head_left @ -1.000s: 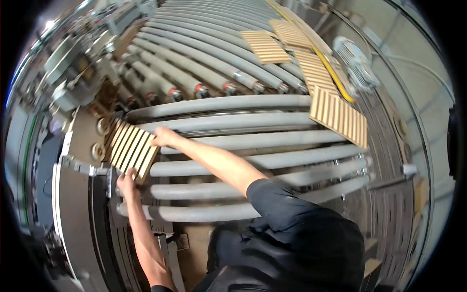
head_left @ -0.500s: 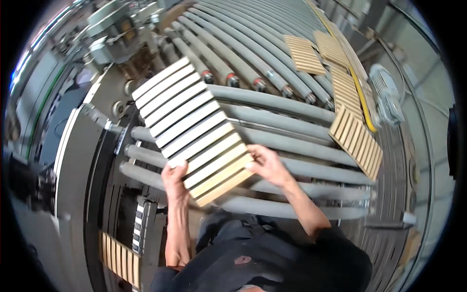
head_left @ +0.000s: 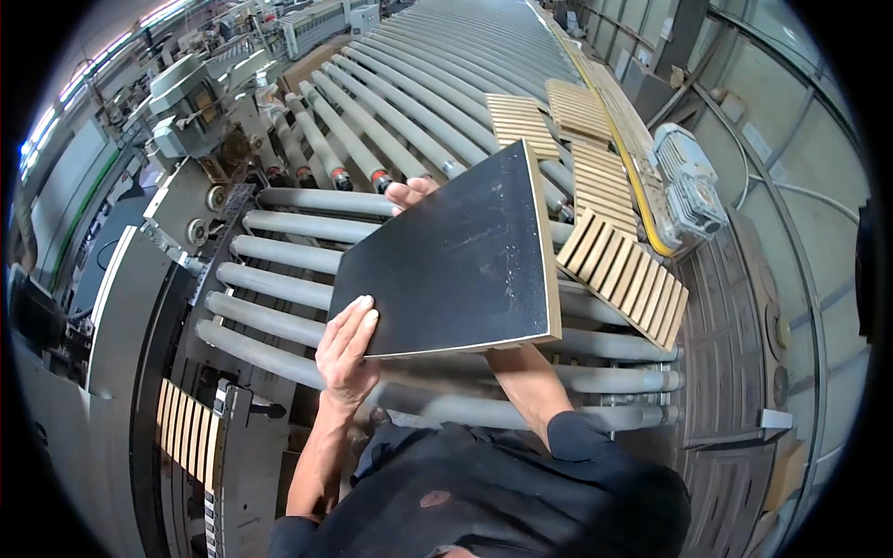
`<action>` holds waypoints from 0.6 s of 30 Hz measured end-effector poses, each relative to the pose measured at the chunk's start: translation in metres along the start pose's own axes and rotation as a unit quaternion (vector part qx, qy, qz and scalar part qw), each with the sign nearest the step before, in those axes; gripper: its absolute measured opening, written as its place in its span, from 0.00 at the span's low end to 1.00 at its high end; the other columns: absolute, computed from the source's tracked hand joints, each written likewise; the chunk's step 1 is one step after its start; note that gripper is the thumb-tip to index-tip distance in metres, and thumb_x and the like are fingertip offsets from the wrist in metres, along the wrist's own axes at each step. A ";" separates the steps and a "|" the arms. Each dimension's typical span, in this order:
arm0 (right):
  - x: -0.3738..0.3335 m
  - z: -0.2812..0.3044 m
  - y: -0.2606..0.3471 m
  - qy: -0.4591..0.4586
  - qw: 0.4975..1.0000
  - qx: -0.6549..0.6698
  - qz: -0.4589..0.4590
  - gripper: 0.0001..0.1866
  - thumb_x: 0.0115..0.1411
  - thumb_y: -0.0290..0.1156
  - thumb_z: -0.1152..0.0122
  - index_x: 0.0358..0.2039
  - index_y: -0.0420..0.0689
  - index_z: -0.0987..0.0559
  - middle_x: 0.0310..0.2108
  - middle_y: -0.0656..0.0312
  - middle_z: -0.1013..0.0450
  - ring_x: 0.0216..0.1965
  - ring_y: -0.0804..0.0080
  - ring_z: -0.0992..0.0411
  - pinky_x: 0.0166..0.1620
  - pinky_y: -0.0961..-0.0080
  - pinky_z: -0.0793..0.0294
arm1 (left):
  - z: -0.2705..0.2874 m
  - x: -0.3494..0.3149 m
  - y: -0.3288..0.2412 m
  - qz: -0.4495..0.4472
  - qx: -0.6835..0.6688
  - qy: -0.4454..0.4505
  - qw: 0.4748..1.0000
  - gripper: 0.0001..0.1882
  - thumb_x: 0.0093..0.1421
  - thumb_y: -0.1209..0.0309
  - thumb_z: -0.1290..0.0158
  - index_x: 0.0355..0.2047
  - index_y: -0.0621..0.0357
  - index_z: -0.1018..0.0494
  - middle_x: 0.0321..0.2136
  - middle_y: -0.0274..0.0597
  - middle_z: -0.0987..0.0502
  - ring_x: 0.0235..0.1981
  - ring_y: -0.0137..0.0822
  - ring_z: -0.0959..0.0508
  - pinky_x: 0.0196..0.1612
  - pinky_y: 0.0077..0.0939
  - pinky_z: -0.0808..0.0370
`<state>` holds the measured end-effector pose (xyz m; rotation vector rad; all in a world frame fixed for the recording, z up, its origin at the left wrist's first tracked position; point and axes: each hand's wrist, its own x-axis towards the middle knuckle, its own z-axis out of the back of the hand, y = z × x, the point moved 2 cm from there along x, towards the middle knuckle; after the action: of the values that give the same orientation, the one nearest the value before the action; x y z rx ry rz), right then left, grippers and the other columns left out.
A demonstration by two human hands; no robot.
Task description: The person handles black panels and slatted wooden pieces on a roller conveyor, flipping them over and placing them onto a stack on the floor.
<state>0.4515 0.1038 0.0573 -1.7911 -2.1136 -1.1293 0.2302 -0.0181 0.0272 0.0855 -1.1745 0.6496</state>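
Blk panel w/ tan edge; gry rollers; tan/dk striped boards.

- Wall, far right: pale grey-green panels, crossed by dark rails and a pale pipe.
- Post: dark, upright, far right, before the wall.
- Lights: bright white strips, far left.
- Conveyor: grey rollers, stretching from near to far.
- Rail: yellow, along the conveyor's right side.
- Motors: pale grey, one right, one left.
- Machines: pale, crowded together, far left.
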 end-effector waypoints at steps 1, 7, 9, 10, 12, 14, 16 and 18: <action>-0.006 0.012 0.011 -0.009 0.999 0.037 -0.025 0.32 0.82 0.47 0.57 0.74 0.36 0.38 0.73 0.42 0.35 0.74 0.58 0.35 0.77 0.66 0.36 | -0.014 0.002 -0.008 -0.006 -0.003 0.001 1.000 0.28 0.49 0.88 0.38 0.54 0.66 0.18 0.53 0.58 0.15 0.54 0.59 0.15 0.59 0.45 0.18; -0.030 0.019 0.029 0.008 0.992 0.116 -0.042 0.37 0.79 0.55 0.53 0.74 0.38 0.37 0.72 0.40 0.36 0.73 0.54 0.33 0.72 0.64 0.26 | -0.040 -0.013 -0.036 -0.030 0.037 0.016 0.999 0.24 0.54 0.87 0.36 0.53 0.65 0.18 0.54 0.57 0.16 0.55 0.59 0.16 0.58 0.47 0.18; -0.031 0.025 0.032 0.042 0.986 0.143 -0.069 0.36 0.79 0.55 0.54 0.74 0.38 0.37 0.73 0.40 0.36 0.73 0.53 0.33 0.73 0.63 0.27 | -0.044 -0.013 -0.043 -0.023 0.040 0.014 0.999 0.25 0.53 0.87 0.35 0.53 0.64 0.18 0.54 0.55 0.16 0.54 0.58 0.16 0.57 0.46 0.17; -0.041 0.023 0.033 -0.021 0.991 0.117 -0.064 0.36 0.79 0.55 0.53 0.73 0.37 0.35 0.72 0.43 0.34 0.69 0.56 0.29 0.69 0.63 0.23 | -0.046 -0.013 -0.048 -0.016 0.045 0.014 0.999 0.25 0.53 0.88 0.35 0.53 0.63 0.18 0.54 0.55 0.16 0.53 0.58 0.16 0.57 0.46 0.17; -0.038 0.046 0.032 0.034 0.996 0.085 -0.016 0.36 0.78 0.54 0.51 0.73 0.37 0.34 0.70 0.44 0.32 0.66 0.58 0.28 0.66 0.63 0.23 | -0.048 -0.006 -0.051 0.001 0.032 0.014 0.999 0.26 0.52 0.86 0.34 0.54 0.63 0.18 0.53 0.54 0.16 0.51 0.56 0.16 0.56 0.44 0.18; -0.038 0.063 0.023 0.030 0.994 -0.083 0.059 0.35 0.79 0.55 0.52 0.72 0.38 0.32 0.67 0.48 0.29 0.63 0.61 0.27 0.65 0.62 0.26 | -0.038 -0.008 -0.051 0.072 -0.029 0.025 0.997 0.27 0.51 0.85 0.32 0.54 0.64 0.17 0.52 0.54 0.16 0.49 0.53 0.16 0.54 0.41 0.18; -0.064 0.055 0.042 -0.126 0.907 -0.393 0.078 0.35 0.81 0.56 0.56 0.72 0.39 0.31 0.64 0.52 0.27 0.63 0.64 0.30 0.68 0.59 0.32 | -0.033 -0.001 -0.049 0.157 -0.121 0.021 0.980 0.25 0.55 0.82 0.31 0.55 0.65 0.18 0.50 0.51 0.16 0.47 0.44 0.16 0.52 0.34 0.19; -0.076 0.018 0.062 -0.156 0.910 -0.371 0.102 0.37 0.79 0.56 0.50 0.73 0.38 0.32 0.65 0.55 0.27 0.64 0.69 0.32 0.68 0.65 0.33 | -0.033 0.000 -0.045 0.258 -0.226 0.013 0.939 0.24 0.58 0.79 0.29 0.56 0.66 0.19 0.48 0.48 0.15 0.45 0.35 0.16 0.50 0.27 0.20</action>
<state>0.5338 0.0555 0.0298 -2.5893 -1.6679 -1.8563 0.2804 -0.0420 0.0256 -0.6376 -1.3025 0.8146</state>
